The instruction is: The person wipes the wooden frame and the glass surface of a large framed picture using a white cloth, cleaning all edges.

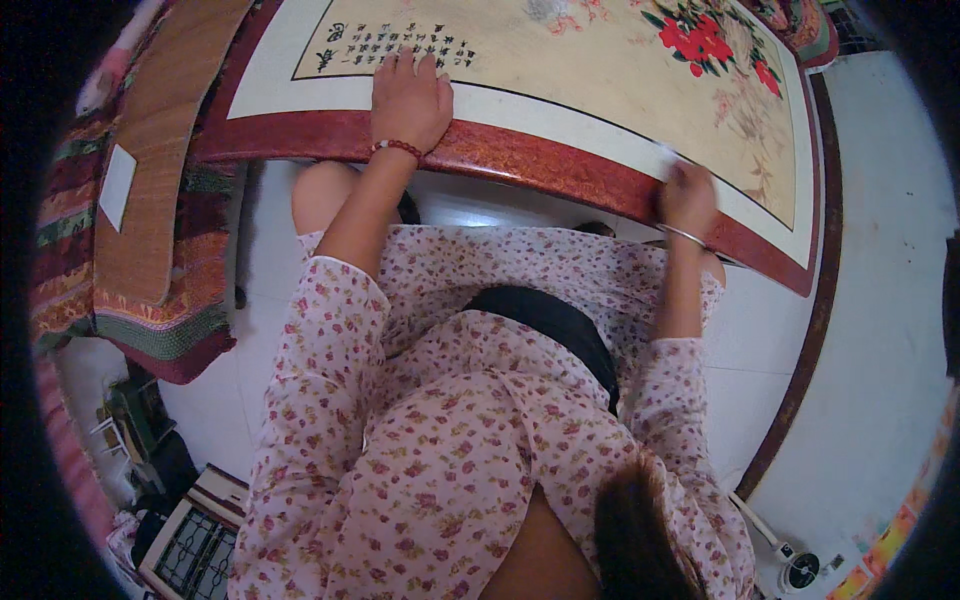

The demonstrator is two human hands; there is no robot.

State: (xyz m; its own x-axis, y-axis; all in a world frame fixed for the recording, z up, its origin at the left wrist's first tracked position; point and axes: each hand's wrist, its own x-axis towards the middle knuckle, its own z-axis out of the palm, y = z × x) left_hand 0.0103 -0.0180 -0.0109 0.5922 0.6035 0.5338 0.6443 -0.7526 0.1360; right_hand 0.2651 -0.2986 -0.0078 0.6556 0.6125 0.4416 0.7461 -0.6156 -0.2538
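My left hand (410, 108) lies flat on the edge of a table (530, 160), its fingers stretched over dark written characters. A beaded bracelet circles that wrist. The table top carries a cream picture (570, 90) with red flowers, a white margin and a reddish-brown border. At the table's near right edge is my right hand (690, 200), smeared by motion and curled closed, with a pale bangle at the wrist. A small whitish bit (667, 153) shows at its fingers; what it is I cannot make out.
On the left, a brown woven mat (145, 210) and a white card (117, 188) lie on a striped cloth-covered seat (185, 335). A pale wall (885, 220) stands to the right. A framed dark panel (195, 545) is at lower left, a white-handled object (770, 535) at lower right.
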